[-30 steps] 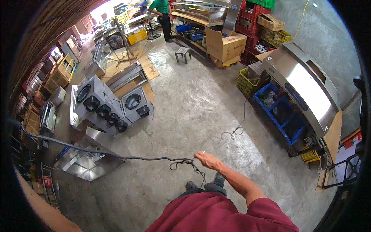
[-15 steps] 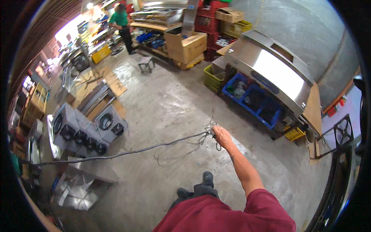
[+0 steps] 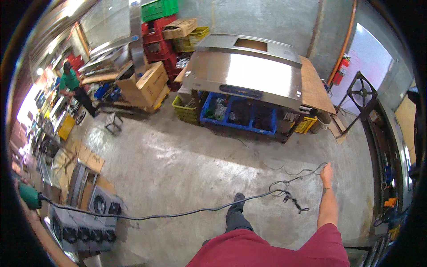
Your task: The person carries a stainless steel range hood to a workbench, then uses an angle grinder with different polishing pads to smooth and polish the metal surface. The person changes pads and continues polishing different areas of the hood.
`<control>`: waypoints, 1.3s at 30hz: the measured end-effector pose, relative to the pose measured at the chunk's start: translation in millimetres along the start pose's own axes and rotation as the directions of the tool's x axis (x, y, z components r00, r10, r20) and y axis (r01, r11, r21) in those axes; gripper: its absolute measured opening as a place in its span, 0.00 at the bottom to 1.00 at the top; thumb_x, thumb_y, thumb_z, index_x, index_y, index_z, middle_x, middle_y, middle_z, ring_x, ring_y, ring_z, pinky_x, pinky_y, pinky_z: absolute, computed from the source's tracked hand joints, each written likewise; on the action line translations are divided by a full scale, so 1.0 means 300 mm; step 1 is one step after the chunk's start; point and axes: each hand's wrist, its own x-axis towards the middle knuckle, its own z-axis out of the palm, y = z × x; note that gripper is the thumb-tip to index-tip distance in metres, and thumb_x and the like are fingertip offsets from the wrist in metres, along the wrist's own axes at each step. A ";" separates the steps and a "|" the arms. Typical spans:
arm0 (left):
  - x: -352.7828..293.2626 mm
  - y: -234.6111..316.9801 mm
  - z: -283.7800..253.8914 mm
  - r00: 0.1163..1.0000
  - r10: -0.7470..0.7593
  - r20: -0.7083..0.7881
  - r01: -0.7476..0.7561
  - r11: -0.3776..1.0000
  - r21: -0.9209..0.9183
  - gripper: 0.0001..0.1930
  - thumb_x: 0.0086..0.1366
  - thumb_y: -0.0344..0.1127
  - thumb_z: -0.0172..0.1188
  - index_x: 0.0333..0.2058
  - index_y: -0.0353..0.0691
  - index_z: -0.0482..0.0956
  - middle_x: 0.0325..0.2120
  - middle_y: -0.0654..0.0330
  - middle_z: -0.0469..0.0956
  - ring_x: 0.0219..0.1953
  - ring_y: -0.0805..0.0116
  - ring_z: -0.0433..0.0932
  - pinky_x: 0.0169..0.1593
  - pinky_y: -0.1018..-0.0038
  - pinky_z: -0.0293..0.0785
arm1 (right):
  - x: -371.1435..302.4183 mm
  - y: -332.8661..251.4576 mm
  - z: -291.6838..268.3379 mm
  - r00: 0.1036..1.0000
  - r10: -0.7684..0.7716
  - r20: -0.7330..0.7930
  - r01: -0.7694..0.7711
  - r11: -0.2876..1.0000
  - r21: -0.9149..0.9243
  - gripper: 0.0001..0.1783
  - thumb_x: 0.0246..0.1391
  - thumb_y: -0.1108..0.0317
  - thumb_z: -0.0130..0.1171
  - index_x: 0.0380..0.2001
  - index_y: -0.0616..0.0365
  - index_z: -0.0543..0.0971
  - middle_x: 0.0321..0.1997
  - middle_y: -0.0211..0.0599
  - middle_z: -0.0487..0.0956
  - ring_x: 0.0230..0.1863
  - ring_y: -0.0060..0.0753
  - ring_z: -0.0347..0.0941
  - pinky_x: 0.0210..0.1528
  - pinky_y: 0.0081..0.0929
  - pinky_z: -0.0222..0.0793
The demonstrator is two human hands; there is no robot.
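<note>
Clearly, the relation that matters most is sideways, between one hand and the other. The dark cable [image 3: 138, 219] has its long axis from left to right across the person's front, sagging in a shallow curve above the floor [image 3: 178, 178]. At its left end is a green tool [image 3: 28, 196], close to the left hand [image 3: 32, 215]; toward its right end it becomes a knot of loops [image 3: 284, 192], which lies to the left of the right hand [image 3: 327, 171] and somewhat lower in the view. So the right hand is the nearer one to this knot. Its arm is stretched forward, and the fingers seem to me folded on a thin cord [image 3: 300, 176] coming out of the loops, with little opening left.

Other parts I make out less well. The left hand is mostly lost in the dark rim, so I cannot tell how far open it is, or whether it grips the tool; the tool's far part is also cut off. A short loose end [image 3: 304, 209] hangs below the knot, too small and blurred to say if it is a plug. Which strand passes over which, I cannot tell. A faint line [image 3: 272, 167] runs toward the blue crates [image 3: 235, 126], and I cannot follow where it finishes.
</note>
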 end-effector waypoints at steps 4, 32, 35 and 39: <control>0.117 -0.327 0.542 0.903 -0.196 0.381 0.201 0.979 0.029 0.21 0.67 0.49 0.69 0.45 0.37 0.82 0.38 0.59 0.81 0.39 0.69 0.80 0.43 0.73 0.78 | 0.256 0.113 -0.103 0.969 0.117 -0.216 -0.067 0.973 0.223 0.10 0.68 0.70 0.50 0.49 0.62 0.72 0.43 0.62 0.83 0.47 0.69 0.80 0.47 0.58 0.73; -0.909 -1.609 4.677 -0.222 -0.328 0.918 0.880 0.338 0.334 0.27 0.64 0.42 0.71 0.48 0.27 0.68 0.36 0.46 0.79 0.32 0.59 0.84 0.38 0.69 0.91 | 0.377 -0.836 -0.200 0.559 0.823 -0.096 -0.678 0.521 0.518 0.21 0.81 0.52 0.44 0.55 0.59 0.74 0.48 0.31 0.76 0.44 0.26 0.70 0.50 0.24 0.69; -0.852 -1.719 4.852 -0.269 -0.414 0.870 0.857 0.309 0.412 0.27 0.63 0.43 0.71 0.47 0.28 0.69 0.36 0.45 0.78 0.32 0.57 0.84 0.36 0.66 0.90 | 0.586 -1.204 -0.316 0.628 0.759 -0.175 -0.710 0.650 0.272 0.28 0.77 0.58 0.52 0.67 0.70 0.72 0.61 0.66 0.80 0.60 0.58 0.78 0.63 0.42 0.74; -0.966 -1.743 4.974 -0.262 -0.457 0.850 0.864 0.282 0.418 0.25 0.65 0.46 0.71 0.44 0.30 0.71 0.35 0.47 0.78 0.30 0.54 0.83 0.34 0.64 0.88 | 0.555 -1.123 -0.178 0.476 0.870 -0.126 -0.730 0.471 0.495 0.26 0.81 0.49 0.42 0.59 0.63 0.72 0.54 0.41 0.79 0.55 0.35 0.76 0.58 0.30 0.70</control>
